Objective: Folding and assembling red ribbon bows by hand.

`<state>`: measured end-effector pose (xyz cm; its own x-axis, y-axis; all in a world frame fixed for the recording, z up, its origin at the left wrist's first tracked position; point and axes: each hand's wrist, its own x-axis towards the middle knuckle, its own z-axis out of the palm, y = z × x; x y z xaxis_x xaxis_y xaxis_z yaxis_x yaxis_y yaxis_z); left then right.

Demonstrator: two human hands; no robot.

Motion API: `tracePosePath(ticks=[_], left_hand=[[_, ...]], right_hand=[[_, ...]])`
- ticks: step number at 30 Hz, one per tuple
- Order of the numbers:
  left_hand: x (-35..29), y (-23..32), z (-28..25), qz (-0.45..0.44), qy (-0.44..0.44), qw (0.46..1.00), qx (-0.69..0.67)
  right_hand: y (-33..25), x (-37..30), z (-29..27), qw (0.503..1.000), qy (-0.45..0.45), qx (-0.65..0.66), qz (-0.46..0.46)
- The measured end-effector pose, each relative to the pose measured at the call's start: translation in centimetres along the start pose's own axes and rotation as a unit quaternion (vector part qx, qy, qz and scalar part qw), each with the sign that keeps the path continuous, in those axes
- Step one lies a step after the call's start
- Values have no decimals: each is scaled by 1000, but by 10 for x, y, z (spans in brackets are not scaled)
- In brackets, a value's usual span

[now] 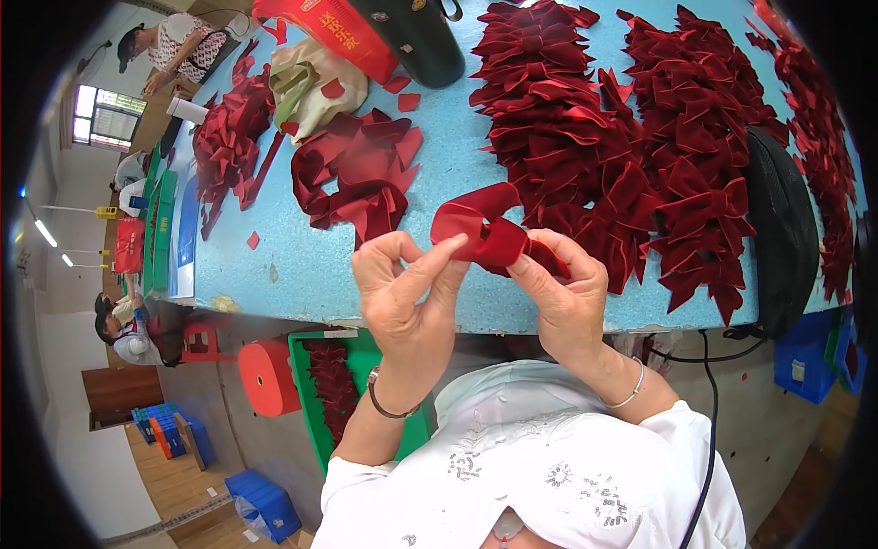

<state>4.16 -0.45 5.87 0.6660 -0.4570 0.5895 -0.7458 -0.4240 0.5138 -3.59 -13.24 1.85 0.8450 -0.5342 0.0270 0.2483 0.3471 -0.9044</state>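
Observation:
Between my hands, just above the near edge of the table, is a looped red velvet ribbon. My left hand pinches its left side between thumb and fingers. On the other side, my right hand grips the ribbon's right part, its fingers curled round it. Beyond my left hand lies a loose pile of cut red ribbon strips. Past my right hand are rows of finished dark red velvet bows, packed closely together, with a second row of bows further right.
A dark bottle, a red bag and a pale cloth bundle stand at the back. At right lies a black bag with a cable. Below the table edge are a green crate holding bows and a red roll. Other people sit far left.

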Motion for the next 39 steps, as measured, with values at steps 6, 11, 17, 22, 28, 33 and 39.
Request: tracePosePath(ticks=[6,11,17,22,28,33,39], left_hand=[[2,1,1,-33,14,995,-93],[1,4,4,-94,37,982,-157],[-6,11,7,-141,-11,981,-137],[-9,5,4,-272,-39,910,-309],[-2,3,1,-232,-85,902,-355],[2,2,0,-278,-121,867,-396],[-1,1,4,-267,-121,878,-379]], right_hand=[[0,5,7,1000,-10,5,-11],[-1,4,11,1000,16,17,-7],[0,3,12,1000,23,-21,-5],[0,1,10,1000,-9,-29,-6],[2,-1,7,997,-17,-67,-18],[8,2,3,993,-39,-87,-67],[10,-1,0,990,-37,-99,-91]])
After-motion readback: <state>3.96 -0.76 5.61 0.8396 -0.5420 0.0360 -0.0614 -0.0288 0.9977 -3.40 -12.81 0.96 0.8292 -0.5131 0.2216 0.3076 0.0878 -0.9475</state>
